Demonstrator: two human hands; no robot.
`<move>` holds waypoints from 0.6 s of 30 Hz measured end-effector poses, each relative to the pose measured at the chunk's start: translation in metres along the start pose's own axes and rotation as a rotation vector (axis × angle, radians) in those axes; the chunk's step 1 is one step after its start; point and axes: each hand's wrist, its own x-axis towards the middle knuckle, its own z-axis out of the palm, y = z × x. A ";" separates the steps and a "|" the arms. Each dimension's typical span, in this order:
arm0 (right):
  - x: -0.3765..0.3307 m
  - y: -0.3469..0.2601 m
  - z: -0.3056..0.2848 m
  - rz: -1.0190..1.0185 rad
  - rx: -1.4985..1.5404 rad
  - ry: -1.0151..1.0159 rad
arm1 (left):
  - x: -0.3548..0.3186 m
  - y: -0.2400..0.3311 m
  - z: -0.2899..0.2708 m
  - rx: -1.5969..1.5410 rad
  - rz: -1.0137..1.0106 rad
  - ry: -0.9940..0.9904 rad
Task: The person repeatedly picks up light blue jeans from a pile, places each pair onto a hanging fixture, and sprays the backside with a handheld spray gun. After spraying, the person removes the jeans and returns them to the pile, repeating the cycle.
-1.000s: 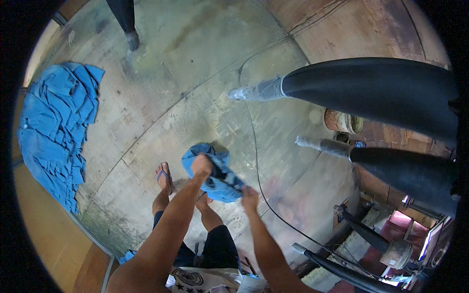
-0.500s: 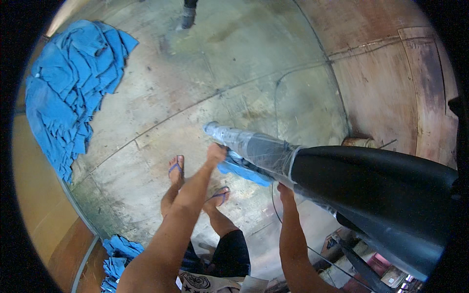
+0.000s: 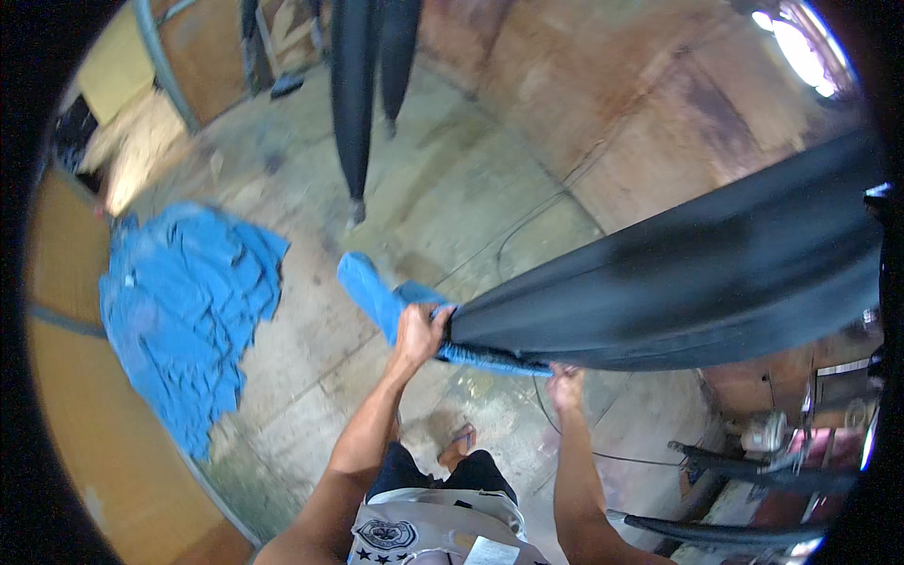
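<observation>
A long black tapering form (image 3: 659, 273) reaches in from the right, its narrow end lying between my hands. A blue garment (image 3: 365, 282) with narrow, leg-like ends sits at that tip, and its dark opening runs along the form's lower edge. My left hand (image 3: 421, 331) is closed on the garment near the tip, thumb up. Farther right, my right hand (image 3: 567, 386) pinches the other end of the garment's edge under the form. How much of the tip is inside the cloth is hidden.
A large heap of blue garments (image 3: 188, 311) lies on the floor at left, beside a wooden panel (image 3: 113, 433). Two black pointed forms (image 3: 353, 104) hang at the top. A thin cable (image 3: 621, 460) runs by my right forearm. Dark bars (image 3: 753, 468) and clutter stand at lower right.
The view has shifted, bringing the hanging forms into sight. The clear wrap seen over the form's tip no longer shows. More of the blue garment extends past my left hand; both hands still grip.
</observation>
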 end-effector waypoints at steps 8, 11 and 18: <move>-0.013 0.011 -0.077 0.092 -0.002 0.057 | -0.024 0.030 0.078 -0.161 -0.139 -0.286; 0.003 -0.010 -0.102 0.020 -0.092 0.122 | 0.000 0.050 0.121 0.063 0.072 -0.237; 0.044 -0.213 -0.146 -0.276 0.122 0.241 | 0.097 0.236 0.151 -0.408 0.057 -0.203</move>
